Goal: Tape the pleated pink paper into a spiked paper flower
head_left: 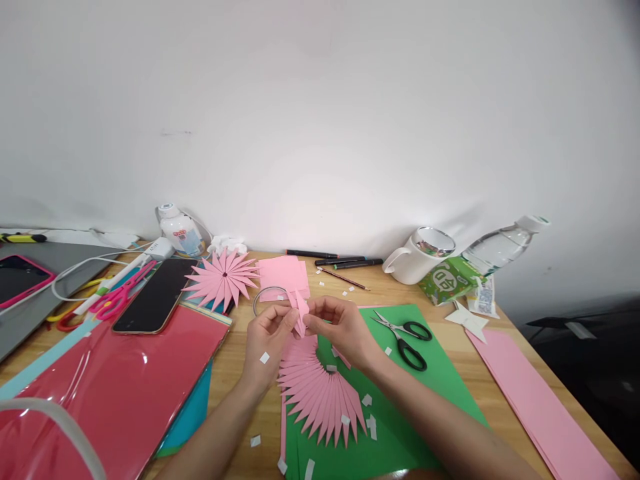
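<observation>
Between my two hands is a small folded piece of pink paper (301, 313), raised above the desk. My left hand (267, 337) pinches it from the left, a white scrap stuck on the back of that hand. From the right, my right hand (343, 327) grips the same piece with thumb and fingers. Just below them a curved fan of pleated pink paper (325, 400) lies on a green sheet (415, 427), with small white scraps scattered over it. Black-handled scissors (407, 337) rest partly open on the green sheet, right of my right hand.
A finished pink paper rosette (225, 275) and pink squares (283, 275) lie behind. At left are a phone (155, 297), pink scissors (120, 297) and red sheets (120, 380). A white mug (417, 257), green box (447, 279), bottle (500, 247) and pink strips (545, 407) are at right.
</observation>
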Available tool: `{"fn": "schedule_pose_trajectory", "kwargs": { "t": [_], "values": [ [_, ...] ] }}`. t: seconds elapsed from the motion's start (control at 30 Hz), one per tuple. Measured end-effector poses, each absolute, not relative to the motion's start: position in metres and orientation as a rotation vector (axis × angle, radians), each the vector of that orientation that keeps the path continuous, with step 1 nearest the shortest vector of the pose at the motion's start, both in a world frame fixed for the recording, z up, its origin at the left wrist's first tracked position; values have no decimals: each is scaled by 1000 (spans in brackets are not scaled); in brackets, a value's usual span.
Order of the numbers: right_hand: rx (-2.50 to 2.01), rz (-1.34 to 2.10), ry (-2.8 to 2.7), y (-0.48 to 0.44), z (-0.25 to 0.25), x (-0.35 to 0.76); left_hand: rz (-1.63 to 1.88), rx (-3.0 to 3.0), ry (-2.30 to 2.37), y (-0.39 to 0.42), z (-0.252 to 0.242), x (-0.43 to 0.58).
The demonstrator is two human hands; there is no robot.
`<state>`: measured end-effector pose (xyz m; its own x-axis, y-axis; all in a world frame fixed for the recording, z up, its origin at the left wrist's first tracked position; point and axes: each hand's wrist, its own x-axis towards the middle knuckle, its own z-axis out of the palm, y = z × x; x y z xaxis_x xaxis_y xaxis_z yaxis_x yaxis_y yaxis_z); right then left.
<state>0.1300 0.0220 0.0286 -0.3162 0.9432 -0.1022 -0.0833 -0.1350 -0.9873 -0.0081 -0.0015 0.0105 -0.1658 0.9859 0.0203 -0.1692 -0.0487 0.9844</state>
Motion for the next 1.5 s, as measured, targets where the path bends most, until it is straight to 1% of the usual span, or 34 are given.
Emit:
{"fn": "schedule_pose_trajectory", "kwargs": {
  "t": [0.17,0.33,0.6,1.0,1.13,1.33,1.5],
  "values": [
    [-1023,1582,-1326,23,29,131,1423,1061,1245,-2,10,-9],
    [-1048,1511,-1406,24,33,133,1400,1046,1224,-2,10,-8],
    [-1060,1716,-1298,29,33,138,1373,1005,1199,-1,11,-9],
    [-1059,1696,-1399,26,29,136,1369,1039,1284,1,5,-14],
    [-1051,1695,-1366,26,30,137,1373,1034,1281,1,7,-13],
    [-1016,1804,-1227,26,31,137,1406,1059,1275,0,10,-13],
    [-1012,1796,-1189,27,32,138,1383,1019,1224,0,13,-13]
  ]
}}
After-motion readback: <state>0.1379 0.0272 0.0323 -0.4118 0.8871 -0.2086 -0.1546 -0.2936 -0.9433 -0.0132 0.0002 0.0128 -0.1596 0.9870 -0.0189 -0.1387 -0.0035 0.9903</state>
